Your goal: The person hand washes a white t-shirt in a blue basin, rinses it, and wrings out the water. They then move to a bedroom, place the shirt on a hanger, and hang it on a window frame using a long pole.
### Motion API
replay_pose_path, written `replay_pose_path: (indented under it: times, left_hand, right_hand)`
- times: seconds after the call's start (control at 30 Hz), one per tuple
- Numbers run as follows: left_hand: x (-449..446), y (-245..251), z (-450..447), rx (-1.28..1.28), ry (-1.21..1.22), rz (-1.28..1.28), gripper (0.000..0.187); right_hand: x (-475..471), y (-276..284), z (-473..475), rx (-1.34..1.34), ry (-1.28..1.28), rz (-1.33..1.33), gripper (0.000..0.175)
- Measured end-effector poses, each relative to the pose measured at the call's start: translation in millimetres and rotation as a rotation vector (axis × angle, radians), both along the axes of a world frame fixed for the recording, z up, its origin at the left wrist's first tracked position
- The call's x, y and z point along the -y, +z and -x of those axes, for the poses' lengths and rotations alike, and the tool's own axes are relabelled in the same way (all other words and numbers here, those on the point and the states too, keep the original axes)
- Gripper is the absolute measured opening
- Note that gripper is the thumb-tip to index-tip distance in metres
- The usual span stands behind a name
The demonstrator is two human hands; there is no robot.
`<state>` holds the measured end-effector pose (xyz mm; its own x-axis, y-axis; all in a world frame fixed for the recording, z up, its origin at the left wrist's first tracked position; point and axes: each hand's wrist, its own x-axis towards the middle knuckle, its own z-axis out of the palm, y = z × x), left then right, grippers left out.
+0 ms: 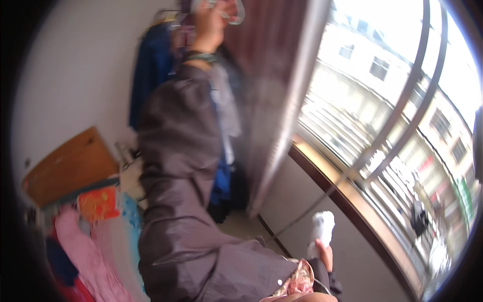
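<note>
My left arm, in a dark grey-brown sleeve, reaches up to the top edge of the view. There my left hand (211, 26), with a dark band at the wrist, has its fingers around a pale looped object (240, 15). That object is blurred and partly cut off, so its kind is unclear. Just below and behind this hand hang garments, among them a dark blue one (153, 71) and a grey one (226, 102). Low on the right, my right hand (325, 253) grips a bunched white item (323, 226), seemingly cloth.
A purple-brown curtain (271, 41) hangs beside a window with metal bars (415, 90) and a wooden sill (317, 158). A thin rod or cord (309, 207) slants below the sill. At left, a wooden board (71, 162) stands behind pink bedding or clothing (83, 253).
</note>
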<state>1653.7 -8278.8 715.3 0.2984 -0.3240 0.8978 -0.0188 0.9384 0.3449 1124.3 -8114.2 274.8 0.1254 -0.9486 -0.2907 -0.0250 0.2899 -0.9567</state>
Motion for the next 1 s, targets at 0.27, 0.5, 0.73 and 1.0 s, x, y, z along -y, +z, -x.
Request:
replay_pose_path:
  times: [0.27,0.5,0.73,1.0]
  left_hand:
    - [-91.0,-145.1,104.0,0.190,-0.197,-0.282,0.029]
    - [-130.2,-229.8,146.9,0.446,-0.522,-0.587,0.020]
    - [-168.0,-243.9,263.8,0.907,-0.566,-0.797,0.016]
    - [-189.0,-296.9,529.1,1.143,-0.855,-0.670,0.016]
  right_hand:
    - [-18.3,15.2,-14.5,0.274,-0.063,-0.056,0.054]
    - [-19.6,21.3,-11.0,0.286,-0.024,-0.088,0.062]
    - [-84.6,15.1,55.1,0.390,0.101,0.126,0.068]
    - [-234.7,-4.8,204.9,0.401,-0.235,0.092,0.068]
